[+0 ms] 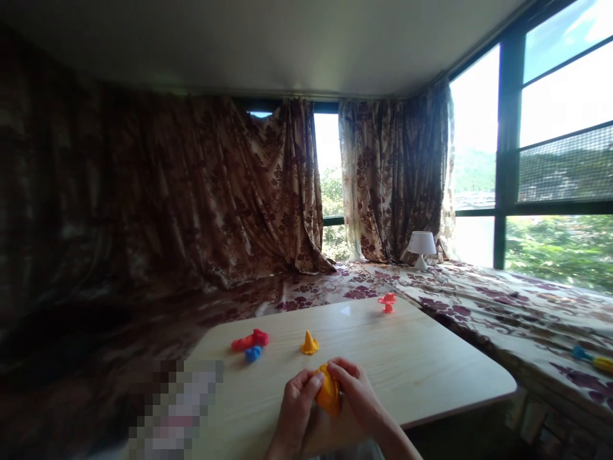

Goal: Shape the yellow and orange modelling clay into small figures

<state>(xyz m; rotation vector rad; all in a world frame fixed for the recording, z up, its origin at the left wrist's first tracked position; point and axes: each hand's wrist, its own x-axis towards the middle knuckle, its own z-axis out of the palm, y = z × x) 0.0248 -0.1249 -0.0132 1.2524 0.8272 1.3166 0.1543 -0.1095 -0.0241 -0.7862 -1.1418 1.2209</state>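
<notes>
Wood-grained table (pixel 421 361) below, left hand (pixel 297 397) and right hand (pixel 357 388) pinch a flattened orange lump (pixel 328 395)

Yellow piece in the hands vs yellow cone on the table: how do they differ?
The held yellow piece is pinched by the left hand and right hand; the yellow cone stands untouched on the table. The held yellow piece looks broad and rounded; the yellow cone tapers to a tip above a wider base. Shared: a similar yellow.
</notes>
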